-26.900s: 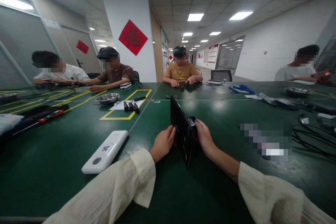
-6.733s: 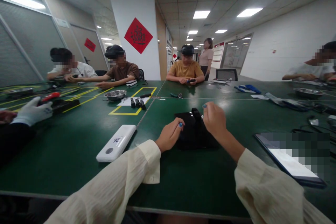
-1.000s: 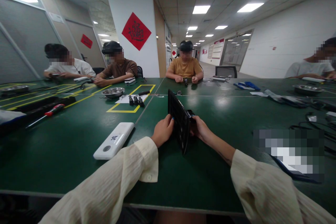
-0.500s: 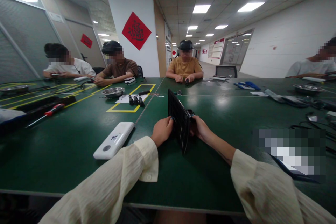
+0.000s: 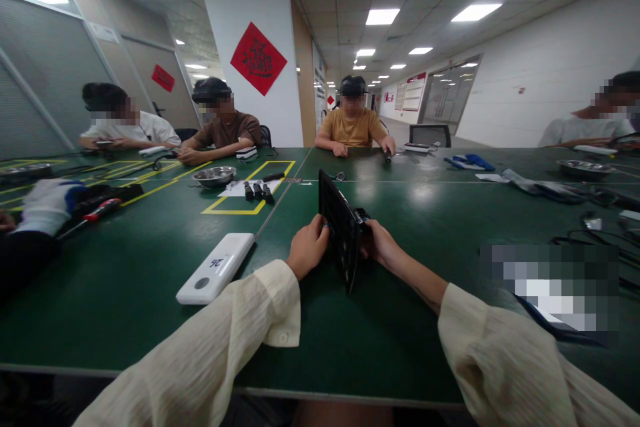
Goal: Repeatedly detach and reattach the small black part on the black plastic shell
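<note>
A thin black rectangular panel [image 5: 340, 233] stands nearly edge-on to me over the green table, its lower corner close to the tabletop. Against its left face my left hand [image 5: 309, 245] is closed, thumb and fingers pinched together. A small bluish spot shows at those fingertips; what they pinch is too small to tell. On the panel's other side, my right hand [image 5: 379, 242] is wrapped round a black block-like part [image 5: 362, 216] that sits against the panel. The panel and that part hide some of the right fingers.
Left of my hands lies a white power bank [image 5: 216, 268] marked 26. Beyond it are a metal bowl [image 5: 215, 177] and several black clips [image 5: 259, 191] on white paper. A gloved co-worker's hand [image 5: 47, 207] is near a red-handled screwdriver [image 5: 103, 210]. Cables [image 5: 595, 247] lie at right.
A co-worker's gloved hand and dark sleeve have come in at the left by the screwdriver. The person opposite has moved one hand outward with a dark object. My hands have barely moved.
</note>
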Demonstrator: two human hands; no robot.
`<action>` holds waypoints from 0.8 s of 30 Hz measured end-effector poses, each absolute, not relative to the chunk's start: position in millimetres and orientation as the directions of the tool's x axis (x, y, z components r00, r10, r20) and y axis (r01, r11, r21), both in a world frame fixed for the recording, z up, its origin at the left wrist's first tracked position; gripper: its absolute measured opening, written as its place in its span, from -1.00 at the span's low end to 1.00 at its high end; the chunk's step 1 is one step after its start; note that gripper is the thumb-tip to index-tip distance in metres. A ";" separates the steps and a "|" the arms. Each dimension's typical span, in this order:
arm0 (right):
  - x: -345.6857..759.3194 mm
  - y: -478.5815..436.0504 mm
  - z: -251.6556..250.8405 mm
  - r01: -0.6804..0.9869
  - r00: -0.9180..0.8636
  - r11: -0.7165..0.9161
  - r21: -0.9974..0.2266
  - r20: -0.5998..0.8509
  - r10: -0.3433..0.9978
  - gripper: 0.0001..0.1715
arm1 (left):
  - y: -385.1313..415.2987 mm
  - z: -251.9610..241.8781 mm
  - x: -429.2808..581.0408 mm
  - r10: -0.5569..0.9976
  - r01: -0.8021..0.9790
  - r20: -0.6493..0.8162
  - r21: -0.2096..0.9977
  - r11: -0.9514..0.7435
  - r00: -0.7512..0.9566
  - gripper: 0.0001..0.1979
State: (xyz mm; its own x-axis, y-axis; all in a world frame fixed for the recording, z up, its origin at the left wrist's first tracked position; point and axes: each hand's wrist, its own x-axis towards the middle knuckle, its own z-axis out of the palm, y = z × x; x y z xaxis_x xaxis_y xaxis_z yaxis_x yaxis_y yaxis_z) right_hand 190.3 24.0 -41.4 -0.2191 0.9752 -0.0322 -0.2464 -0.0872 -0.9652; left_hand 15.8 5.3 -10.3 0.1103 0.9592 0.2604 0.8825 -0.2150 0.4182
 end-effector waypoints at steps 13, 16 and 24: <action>190.3 24.6 -42.2 -0.287 -0.203 -0.126 -0.949 -0.068 0.977 -0.77 | 8.1 -12.8 14.4 0.950 0.887 0.279 0.392 -0.243 0.137 -0.74; 190.1 23.9 -40.6 -0.282 -0.206 -0.138 -0.949 -0.080 0.975 -0.77 | 9.5 -13.9 14.3 0.948 0.892 0.285 0.378 -0.248 0.143 -0.71; 191.9 25.6 -44.7 -0.268 -0.222 -0.129 -0.955 -0.069 0.973 -0.76 | 11.3 -14.7 12.2 0.943 0.871 0.285 0.403 -0.280 0.172 -0.60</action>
